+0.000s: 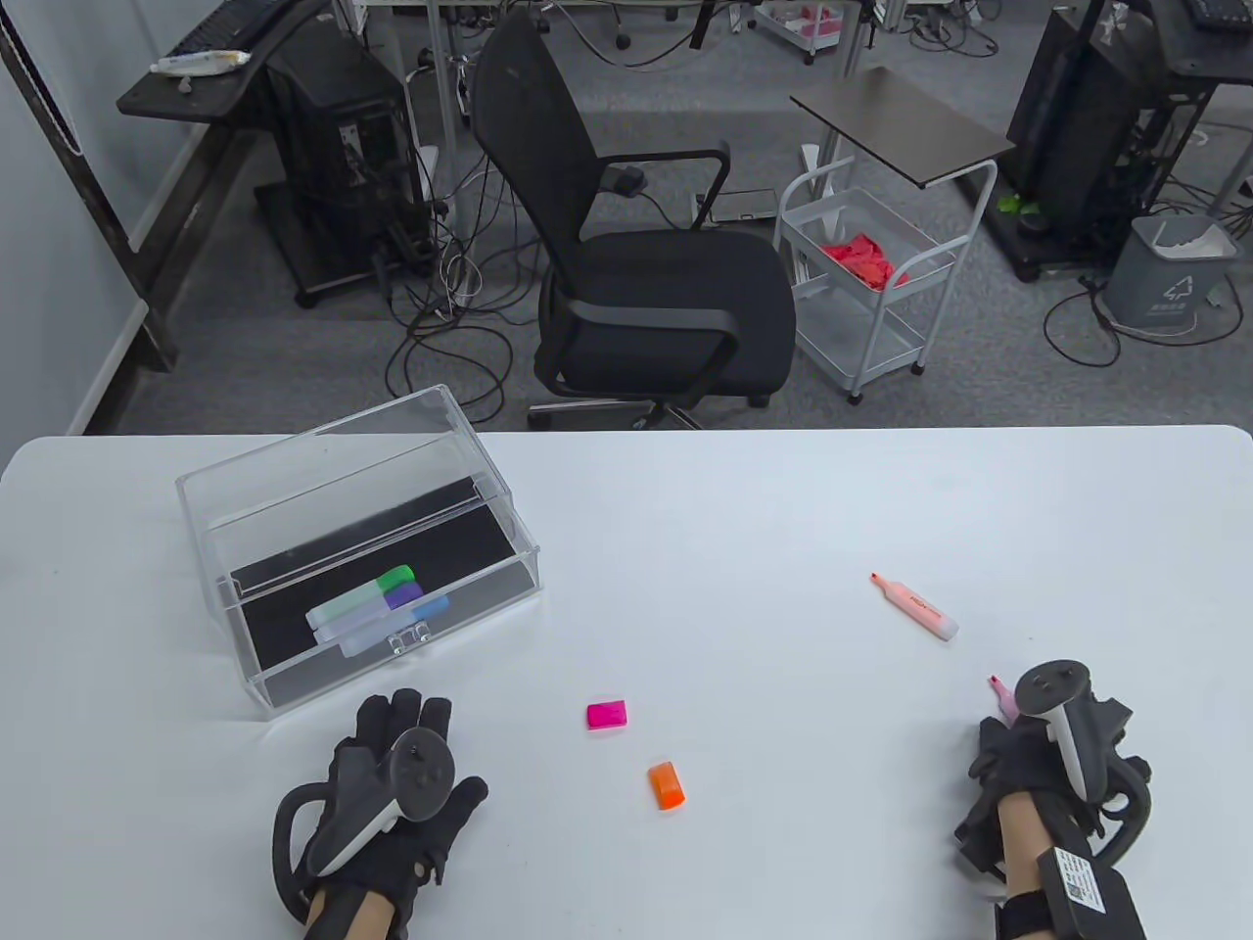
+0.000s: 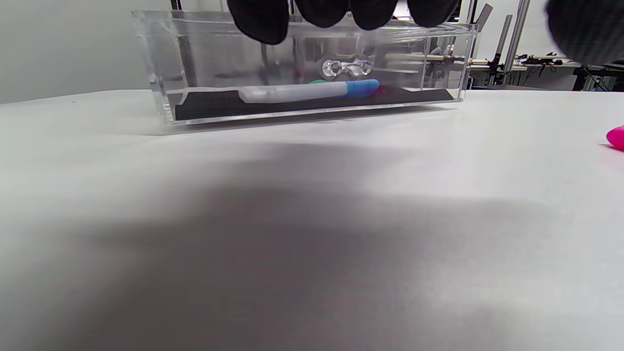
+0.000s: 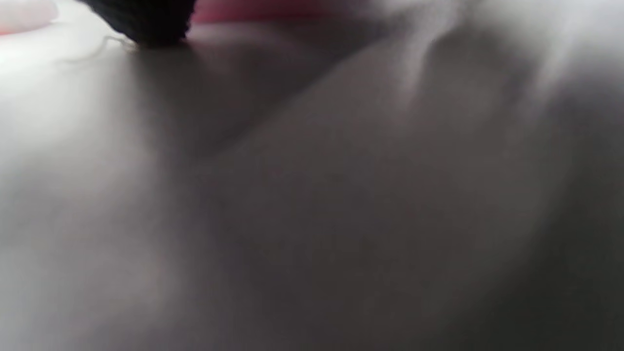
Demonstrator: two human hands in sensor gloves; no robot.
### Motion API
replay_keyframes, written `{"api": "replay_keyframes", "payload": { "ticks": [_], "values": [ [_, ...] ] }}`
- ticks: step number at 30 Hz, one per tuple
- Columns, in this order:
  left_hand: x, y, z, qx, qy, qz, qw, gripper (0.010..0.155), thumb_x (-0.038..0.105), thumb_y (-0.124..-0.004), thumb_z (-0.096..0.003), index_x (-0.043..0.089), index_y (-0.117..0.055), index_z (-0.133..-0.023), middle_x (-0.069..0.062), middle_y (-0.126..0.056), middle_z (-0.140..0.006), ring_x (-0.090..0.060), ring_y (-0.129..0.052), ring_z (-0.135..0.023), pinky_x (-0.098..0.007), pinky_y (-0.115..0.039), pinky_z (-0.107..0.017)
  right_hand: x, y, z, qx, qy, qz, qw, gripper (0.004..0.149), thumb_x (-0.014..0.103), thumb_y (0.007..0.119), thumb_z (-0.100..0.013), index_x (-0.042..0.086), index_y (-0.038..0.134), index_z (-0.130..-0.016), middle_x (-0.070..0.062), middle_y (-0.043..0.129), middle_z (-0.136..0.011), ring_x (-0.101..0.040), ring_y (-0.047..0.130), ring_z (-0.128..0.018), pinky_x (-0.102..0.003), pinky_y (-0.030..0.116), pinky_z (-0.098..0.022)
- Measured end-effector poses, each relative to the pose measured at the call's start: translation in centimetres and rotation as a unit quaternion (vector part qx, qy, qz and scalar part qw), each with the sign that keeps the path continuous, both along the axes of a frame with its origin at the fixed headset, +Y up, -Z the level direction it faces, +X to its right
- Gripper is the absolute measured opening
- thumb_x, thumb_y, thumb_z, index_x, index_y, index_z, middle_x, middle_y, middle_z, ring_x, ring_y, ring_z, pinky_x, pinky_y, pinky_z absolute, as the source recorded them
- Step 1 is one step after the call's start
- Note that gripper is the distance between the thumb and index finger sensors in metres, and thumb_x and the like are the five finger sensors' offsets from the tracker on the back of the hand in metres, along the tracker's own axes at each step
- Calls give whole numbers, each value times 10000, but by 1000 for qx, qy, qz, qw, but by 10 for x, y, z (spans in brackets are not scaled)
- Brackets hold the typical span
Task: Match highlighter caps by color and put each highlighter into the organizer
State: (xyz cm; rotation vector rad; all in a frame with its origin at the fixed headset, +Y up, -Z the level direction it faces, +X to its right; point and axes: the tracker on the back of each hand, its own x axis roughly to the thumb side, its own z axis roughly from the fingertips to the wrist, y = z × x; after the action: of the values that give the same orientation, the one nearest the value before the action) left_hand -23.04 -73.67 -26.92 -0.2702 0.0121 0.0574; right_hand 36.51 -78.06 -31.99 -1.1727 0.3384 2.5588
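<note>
A clear organizer box (image 1: 294, 470) (image 2: 161, 73) stands at the table's left and holds three capped highlighters, green (image 1: 364, 593), purple (image 1: 401, 593) and blue (image 1: 392, 623) (image 2: 312, 91). My left hand (image 1: 406, 720) lies flat and open just in front of it, fingertips (image 2: 258, 22) near its front wall. A pink cap (image 1: 606, 715) (image 2: 616, 137) and an orange cap (image 1: 667, 785) lie loose mid-table. An uncapped orange highlighter (image 1: 913, 606) lies at the right. My right hand (image 1: 1008, 739) grips an uncapped pink highlighter (image 1: 1001, 694) low on the table; its wrist view is blurred.
The white table's far edge (image 1: 626, 431) runs across the middle of the table view. Beyond it stand a black office chair (image 1: 646, 284) and a white cart (image 1: 871, 284). Bare tabletop lies between the caps and the orange highlighter.
</note>
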Motion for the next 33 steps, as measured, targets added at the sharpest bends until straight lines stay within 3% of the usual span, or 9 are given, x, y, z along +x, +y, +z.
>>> {"api": "replay_keyframes", "payload": {
  "ticks": [13,18,21,25,27,30,33],
  "values": [
    [-4,-2,-1,-7,8,6,1000,869,754,-562,-441,383,-167,-1121,71,-144,-1201,-302,-211,-1176,-513,-394,-847,-11,10,-10,9,24,93,995,541,351,820,-429,225,675,-935,-48,620,-1035,-325,609,-996,-655,430,-745],
    [-3,-3,-1,-9,6,6,1000,867,753,-562,-442,383,-170,-1122,69,-145,-1202,-303,-212,-1176,-514,-396,-847,-21,9,-12,-14,60,121,991,572,368,738,-438,156,563,-940,-130,602,-1024,-370,641,-972,-660,466,-740],
    [-1,-3,-1,-10,3,4,1000,868,753,-561,-443,380,-172,-1123,69,-147,-1202,-304,-211,-1176,-515,-397,-846,-26,16,-13,5,72,139,988,590,380,706,-435,139,512,-938,-137,710,-943,-342,787,-869,-650,581,-685],
    [-1,-3,-1,-9,2,5,1000,866,752,-561,-444,381,-172,-1123,69,-148,-1202,-303,-211,-1176,-514,-399,-846,-37,21,-14,25,104,136,985,615,396,680,-433,132,456,-940,-130,706,-877,-292,868,-711,-611,682,-588],
    [-1,-4,-1,-9,2,4,1000,867,753,-561,-443,382,-169,-1122,69,-148,-1201,-304,-211,-1176,-513,-400,-847,-47,27,-13,48,129,155,978,555,357,678,-442,181,458,-921,-73,731,-819,-242,900,-632,-572,726,-543],
    [0,-4,-1,-10,0,4,1000,867,752,-560,-443,381,-168,-1122,69,-148,-1201,-304,-210,-1176,-514,-400,-846,-66,37,-14,46,165,159,972,544,346,672,-449,191,453,-922,-70,722,-818,-245,890,-611,-561,728,-520],
    [2,-5,-1,-11,-3,3,1000,867,752,-560,-444,380,-168,-1122,68,-149,-1201,-305,-211,-1175,-514,-401,-846,-89,48,-14,80,198,161,964,538,337,679,-451,192,464,-922,-75,724,-825,-255,893,-615,-567,730,-518]
  ]
}}
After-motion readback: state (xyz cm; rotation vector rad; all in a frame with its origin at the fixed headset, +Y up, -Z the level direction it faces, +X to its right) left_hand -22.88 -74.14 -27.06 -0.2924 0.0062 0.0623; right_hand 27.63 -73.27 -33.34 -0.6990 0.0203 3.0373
